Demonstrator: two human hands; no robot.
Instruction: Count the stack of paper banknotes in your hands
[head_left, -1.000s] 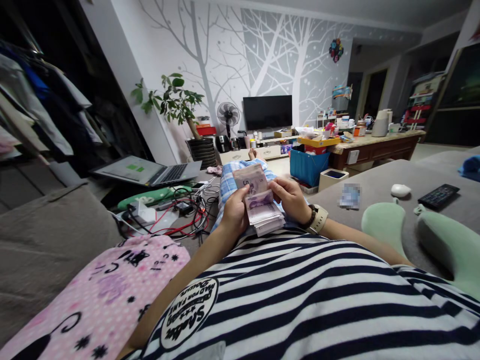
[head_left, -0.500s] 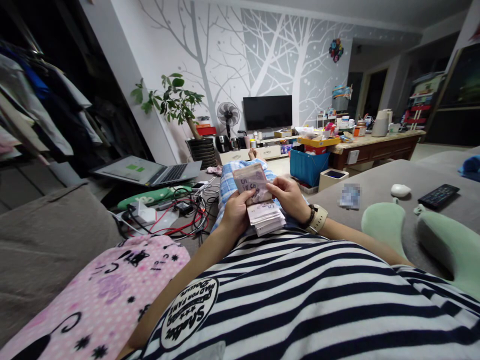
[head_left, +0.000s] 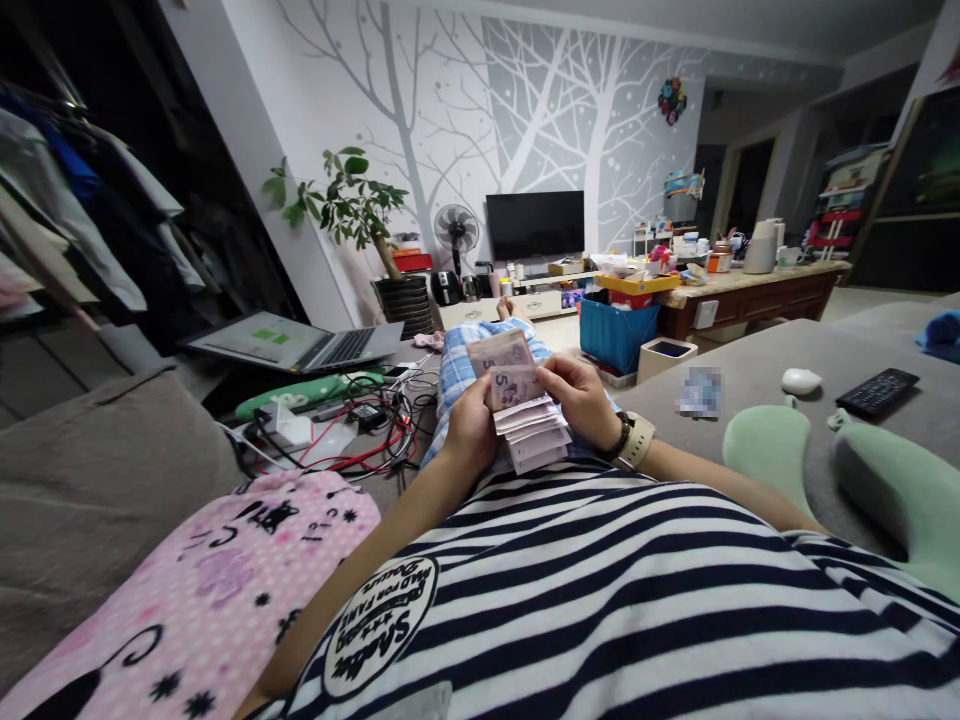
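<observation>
Banknotes (head_left: 514,387) are being held fanned, fingers of the left hand (head_left: 472,425) clamping one side, seemingly for steadiness, those of the right hand (head_left: 585,400) pinching the other.

The banknotes (head_left: 517,388) are accessible from above; the left hand (head_left: 471,425) and right hand (head_left: 585,397) obstruct side entry. Left: cables (head_left: 399,425) and a laptop (head_left: 349,346) block low passage. Right: passage exists between the watch (head_left: 639,438) and the green pillow (head_left: 766,445).

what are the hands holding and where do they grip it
A stack of banknotes: the left hand grips its left edge, the right hand pinches its right edge.
</observation>
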